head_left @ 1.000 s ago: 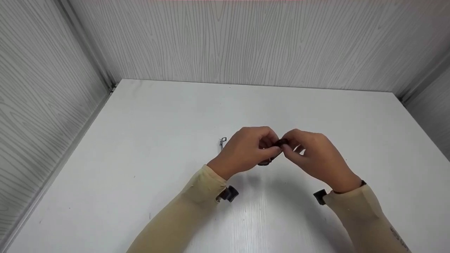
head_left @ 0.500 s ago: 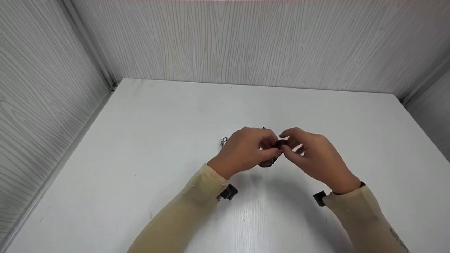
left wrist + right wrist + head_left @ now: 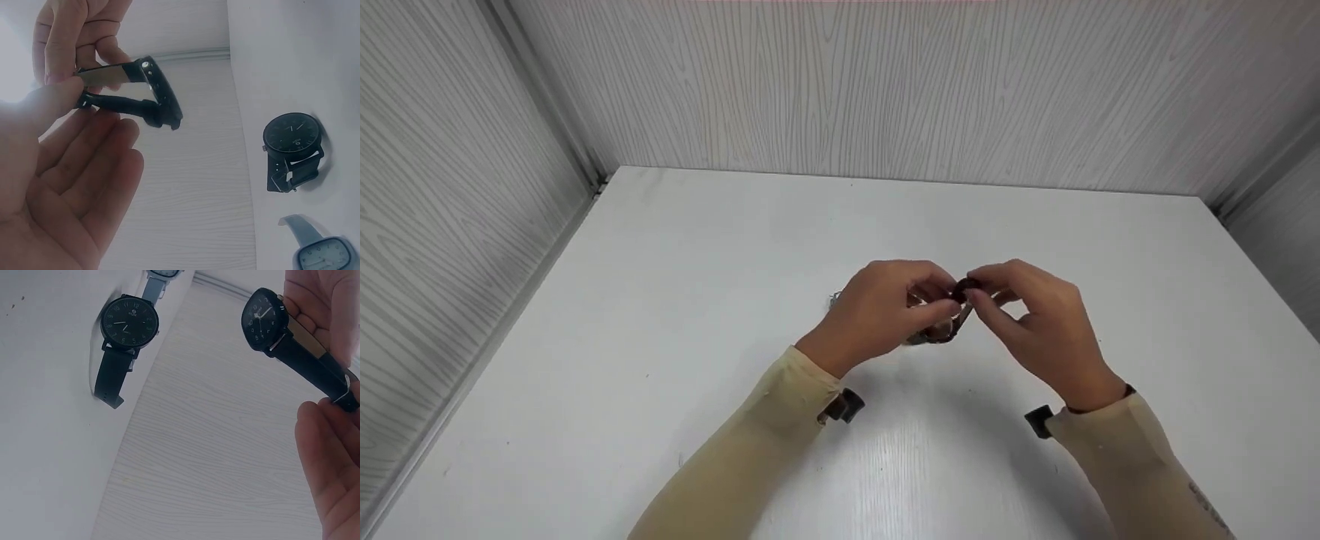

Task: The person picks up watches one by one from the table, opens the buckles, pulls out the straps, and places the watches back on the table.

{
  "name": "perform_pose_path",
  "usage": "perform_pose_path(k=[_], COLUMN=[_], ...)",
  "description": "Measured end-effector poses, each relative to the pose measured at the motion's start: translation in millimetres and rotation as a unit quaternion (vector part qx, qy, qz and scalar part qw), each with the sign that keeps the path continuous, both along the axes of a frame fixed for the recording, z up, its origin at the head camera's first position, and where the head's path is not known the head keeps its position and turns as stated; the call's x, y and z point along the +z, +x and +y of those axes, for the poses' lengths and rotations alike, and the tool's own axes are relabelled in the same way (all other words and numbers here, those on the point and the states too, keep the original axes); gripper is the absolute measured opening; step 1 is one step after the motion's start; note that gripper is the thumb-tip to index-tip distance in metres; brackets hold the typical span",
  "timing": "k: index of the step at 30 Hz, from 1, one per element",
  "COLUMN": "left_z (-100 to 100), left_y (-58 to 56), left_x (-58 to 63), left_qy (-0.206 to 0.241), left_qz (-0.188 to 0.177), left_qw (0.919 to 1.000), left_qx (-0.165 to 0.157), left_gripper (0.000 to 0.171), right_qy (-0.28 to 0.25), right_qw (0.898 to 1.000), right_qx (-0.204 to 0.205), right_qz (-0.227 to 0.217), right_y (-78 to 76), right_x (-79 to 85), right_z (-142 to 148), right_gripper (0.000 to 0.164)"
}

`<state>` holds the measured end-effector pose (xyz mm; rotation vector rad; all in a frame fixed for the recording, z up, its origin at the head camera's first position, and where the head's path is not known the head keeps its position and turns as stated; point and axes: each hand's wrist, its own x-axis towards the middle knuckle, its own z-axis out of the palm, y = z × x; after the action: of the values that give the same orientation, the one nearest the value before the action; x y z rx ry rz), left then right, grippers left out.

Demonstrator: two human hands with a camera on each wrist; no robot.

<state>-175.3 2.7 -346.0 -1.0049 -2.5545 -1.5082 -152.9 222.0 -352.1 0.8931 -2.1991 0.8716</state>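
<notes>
A wristwatch [image 3: 265, 320] with a black squarish face and dark strap hangs between my hands, its strap closed into a loop. In the head view my left hand [image 3: 877, 311] pinches the strap from the left. Thumb and fingers of my right hand [image 3: 1042, 322] grip the strap end [image 3: 969, 285] beside it. The left wrist view has the watch case [image 3: 162, 93] edge-on, with the strap's tan lining [image 3: 107, 75] visible. Where the strap ends meet, fingers partly cover the buckle area.
A round black-dial watch [image 3: 293, 135] with a dark strap lies on the white table [image 3: 735, 247]. Beside it is a light blue watch [image 3: 323, 253], mostly behind my left hand in the head view. Wood-patterned panels [image 3: 840, 90] wall the back and sides.
Both hands have risen slightly away from me, and the right has shifted a little rightward. Its index finger lifted half a second ago and is now down on the strap again.
</notes>
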Motion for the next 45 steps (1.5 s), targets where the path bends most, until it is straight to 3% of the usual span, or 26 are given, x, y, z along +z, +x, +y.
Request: perform_pose_path(k=[6, 15, 22, 29, 36, 45], left_z=[1.7, 2.4, 3.1, 4.5, 4.8, 4.4], left_y=[-1.3, -0.3, 1.8, 1.6, 1.4, 1.0], left_x=[-0.9, -3.8, -2.3, -3.6, -4.2, -5.8], left_qy=[-0.028, -0.064, -0.086, -0.085, -0.072, -0.062], left_qz=[0.037, 0.042, 0.027, 0.036, 0.042, 0.030], left_qw=[0.9989, 0.9971, 0.9959, 0.9958, 0.9965, 0.9976], left_qx=[0.000, 0.005, 0.002, -0.001, -0.003, -0.005], left_gripper=[0.009, 0.010, 0.010, 0.009, 0.011, 0.009], right_qy=[-0.005, 0.044, 0.055, 0.049, 0.028, -0.004], right_qw=[1.000, 0.992, 0.991, 0.994, 0.993, 0.988], right_qx=[0.009, -0.015, -0.012, -0.001, 0.022, 0.004], right_qz=[-0.021, -0.118, -0.118, -0.097, -0.111, -0.155], right_y=[0.1, 0.6, 0.4, 0.4, -1.1, -0.2], right_x=[1.4, 1.3, -0.4, -2.6, -2.7, 0.3], right_z=[0.7, 3.1, 3.3, 5.1, 5.7, 4.4], right_gripper=[0.022, 0.012, 0.013, 0.014, 0.011, 0.008])
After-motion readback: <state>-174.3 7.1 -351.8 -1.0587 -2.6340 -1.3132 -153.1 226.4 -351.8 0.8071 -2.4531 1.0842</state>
